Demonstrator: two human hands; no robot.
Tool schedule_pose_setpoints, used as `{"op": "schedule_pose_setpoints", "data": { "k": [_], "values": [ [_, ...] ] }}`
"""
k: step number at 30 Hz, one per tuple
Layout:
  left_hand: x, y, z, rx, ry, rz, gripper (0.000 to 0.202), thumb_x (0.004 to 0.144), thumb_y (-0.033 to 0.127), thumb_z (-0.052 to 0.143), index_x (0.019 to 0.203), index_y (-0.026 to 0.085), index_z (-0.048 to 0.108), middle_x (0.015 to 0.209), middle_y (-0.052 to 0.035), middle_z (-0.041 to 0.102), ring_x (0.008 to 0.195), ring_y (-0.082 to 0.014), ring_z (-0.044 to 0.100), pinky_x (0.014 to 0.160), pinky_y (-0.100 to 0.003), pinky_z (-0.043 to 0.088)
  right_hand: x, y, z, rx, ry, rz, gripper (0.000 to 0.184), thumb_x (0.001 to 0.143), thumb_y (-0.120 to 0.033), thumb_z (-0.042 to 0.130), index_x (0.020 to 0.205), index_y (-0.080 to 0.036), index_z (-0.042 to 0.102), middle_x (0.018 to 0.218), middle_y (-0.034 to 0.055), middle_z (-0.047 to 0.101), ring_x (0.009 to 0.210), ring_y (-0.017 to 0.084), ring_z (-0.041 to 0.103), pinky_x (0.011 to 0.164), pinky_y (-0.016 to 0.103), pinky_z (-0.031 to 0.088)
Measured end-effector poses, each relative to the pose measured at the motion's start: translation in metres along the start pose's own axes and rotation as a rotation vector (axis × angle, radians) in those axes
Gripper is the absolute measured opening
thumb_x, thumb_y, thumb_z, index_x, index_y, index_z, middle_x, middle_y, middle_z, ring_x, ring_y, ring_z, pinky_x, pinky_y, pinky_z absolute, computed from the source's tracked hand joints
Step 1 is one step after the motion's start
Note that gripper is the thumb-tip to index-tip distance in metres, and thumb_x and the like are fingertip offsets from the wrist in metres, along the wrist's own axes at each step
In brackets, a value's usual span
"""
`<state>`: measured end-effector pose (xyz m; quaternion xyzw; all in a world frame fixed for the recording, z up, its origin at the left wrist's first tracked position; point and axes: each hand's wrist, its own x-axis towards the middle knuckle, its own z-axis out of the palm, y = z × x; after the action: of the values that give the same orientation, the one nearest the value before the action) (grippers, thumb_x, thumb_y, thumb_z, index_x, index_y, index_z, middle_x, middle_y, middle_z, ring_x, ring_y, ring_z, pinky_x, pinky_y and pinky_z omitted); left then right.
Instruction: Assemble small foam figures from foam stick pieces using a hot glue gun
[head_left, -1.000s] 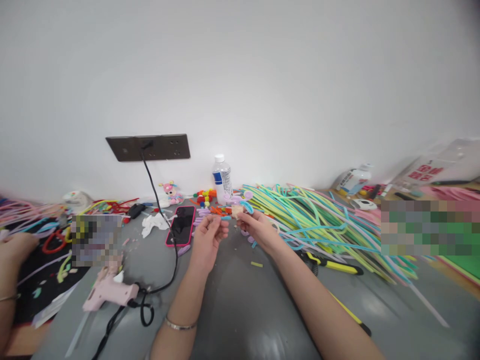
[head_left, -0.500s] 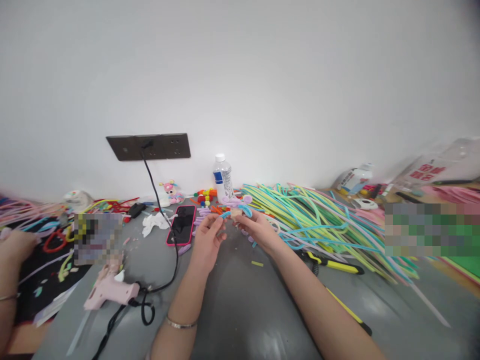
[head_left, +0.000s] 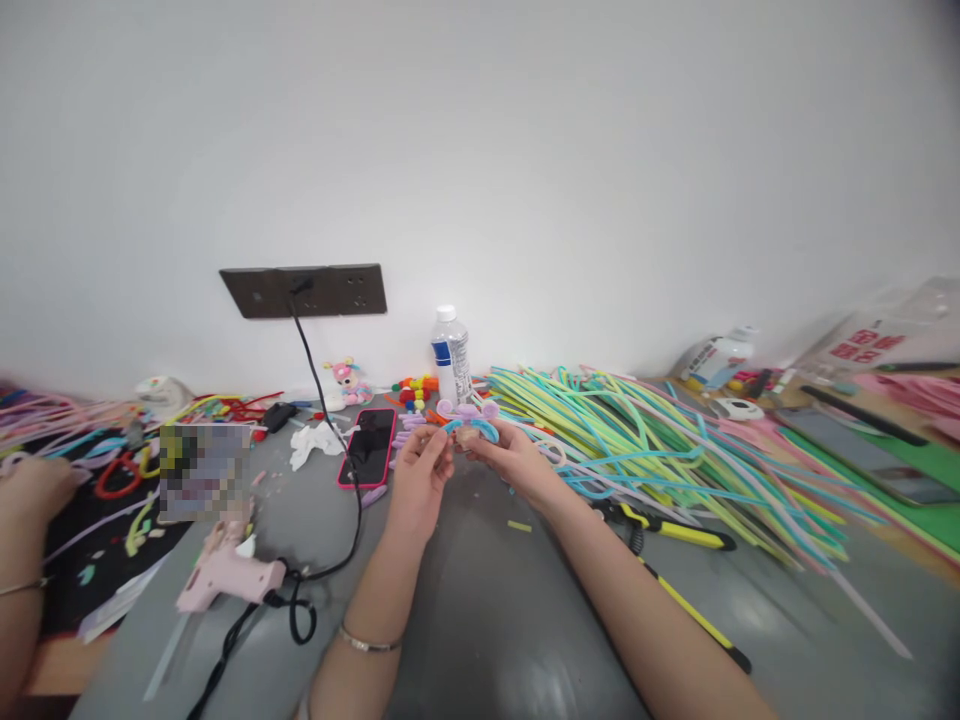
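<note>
A small pipe-cleaner piece [head_left: 485, 430] with blue loops and lilac curled ends is held up above the grey table, between my hands. My left hand [head_left: 420, 482] pinches its left side between thumb and fingertips. From the right, my right hand [head_left: 519, 468] grips it with the fingers closed round a small beige part whose kind I cannot make out. My fingers hide some of the piece. Just behind it lie lilac pipe-cleaner bits [head_left: 407, 430] and a plastic bottle [head_left: 450, 355].
Long pastel pipe cleaners [head_left: 637, 420] spread across the right, beside yellow-handled pliers [head_left: 686, 532]. On the left are a phone [head_left: 370, 447], a pink glue gun [head_left: 232, 580] and its black cable [head_left: 358, 520]. Another person's hand [head_left: 37, 490] is at the far left.
The piece has turned slightly in my hands, so its lilac curls and blue loops show more fully. The whole view has shifted a little.
</note>
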<state>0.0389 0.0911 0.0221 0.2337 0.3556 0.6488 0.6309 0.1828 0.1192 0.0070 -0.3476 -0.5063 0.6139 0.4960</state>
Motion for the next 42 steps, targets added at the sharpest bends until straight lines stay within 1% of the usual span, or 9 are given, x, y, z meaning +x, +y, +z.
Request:
{"op": "schedule_pose_setpoints", "data": {
  "k": [5,13,18,22,27,32,37,42],
  "values": [
    [0.0007,-0.0017,-0.0010,0.019,0.008,0.016,0.048,0.044,0.039,0.098,0.073,0.017,0.066,0.060,0.0042,0.065,0.054,-0.0064,0.056,0.046,-0.015,0.041,-0.0001,-0.0002,0.0005,0.002,0.004,0.019,0.035,0.069,-0.045,0.087,0.092,-0.021,0.075,0.092,0.0037,0.076,0.085,0.021,0.068,0.079,0.033,0.052],
    [0.0008,-0.0039,-0.0021,0.062,0.018,0.058,0.044,0.048,0.039,0.096,0.072,0.018,0.066,0.061,0.0046,0.064,0.056,-0.0066,0.056,0.048,-0.015,0.040,-0.0006,-0.0003,-0.0001,-0.003,0.012,0.020,0.036,0.068,-0.045,0.088,0.092,-0.021,0.076,0.088,0.0026,0.074,0.083,0.019,0.066,0.080,0.033,0.053],
    [0.0018,-0.0043,-0.0014,0.101,0.021,0.096,0.045,0.049,0.042,0.095,0.072,0.018,0.066,0.059,0.0054,0.062,0.051,-0.0054,0.051,0.046,-0.015,0.038,0.0005,0.0010,-0.0003,-0.015,0.004,0.006,0.035,0.068,-0.044,0.088,0.090,-0.021,0.076,0.087,0.0021,0.075,0.080,0.019,0.066,0.078,0.032,0.053],
    [0.0022,-0.0054,-0.0018,0.145,0.020,0.134,0.044,0.051,0.043,0.094,0.071,0.018,0.065,0.058,0.0061,0.060,0.046,-0.0044,0.046,0.043,-0.016,0.035,0.0011,0.0020,-0.0008,-0.015,-0.017,-0.008,0.035,0.069,-0.042,0.088,0.095,-0.022,0.077,0.095,0.0028,0.077,0.085,0.020,0.068,0.080,0.033,0.053],
    [0.0017,-0.0068,-0.0041,0.203,0.021,0.172,0.042,0.055,0.044,0.092,0.070,0.017,0.064,0.056,0.0059,0.059,0.044,-0.0045,0.045,0.043,-0.017,0.033,0.0009,0.0038,-0.0016,-0.013,-0.033,-0.013,0.037,0.070,-0.041,0.087,0.101,-0.024,0.077,0.087,0.0016,0.076,0.089,0.022,0.068,0.081,0.034,0.053],
    [0.0017,-0.0068,-0.0053,0.245,0.031,0.209,0.040,0.059,0.043,0.091,0.066,0.018,0.061,0.055,0.0060,0.057,0.044,-0.0048,0.043,0.045,-0.018,0.031,-0.0006,0.0015,-0.0012,-0.032,-0.046,-0.018,0.028,0.071,-0.042,0.086,0.091,-0.024,0.077,0.086,0.0010,0.075,0.090,0.022,0.067,0.082,0.034,0.053],
    [0.0013,-0.0070,-0.0059,0.273,0.040,0.244,0.040,0.061,0.042,0.090,0.062,0.018,0.058,0.052,0.0059,0.055,0.045,-0.0059,0.044,0.046,-0.019,0.031,-0.0010,0.0001,-0.0005,-0.037,-0.047,-0.009,0.030,0.071,-0.043,0.086,0.091,-0.023,0.076,0.093,0.0016,0.075,0.088,0.021,0.067,0.084,0.035,0.053],
    [0.0003,-0.0071,-0.0060,0.288,0.052,0.273,0.039,0.062,0.040,0.089,0.060,0.019,0.057,0.050,0.0059,0.055,0.046,-0.0066,0.044,0.047,-0.019,0.033,-0.0003,0.0007,0.0003,-0.021,-0.054,-0.012,0.029,0.069,-0.043,0.087,0.088,-0.023,0.075,0.089,0.0008,0.073,0.084,0.020,0.066,0.083,0.035,0.052]
  ]
}}
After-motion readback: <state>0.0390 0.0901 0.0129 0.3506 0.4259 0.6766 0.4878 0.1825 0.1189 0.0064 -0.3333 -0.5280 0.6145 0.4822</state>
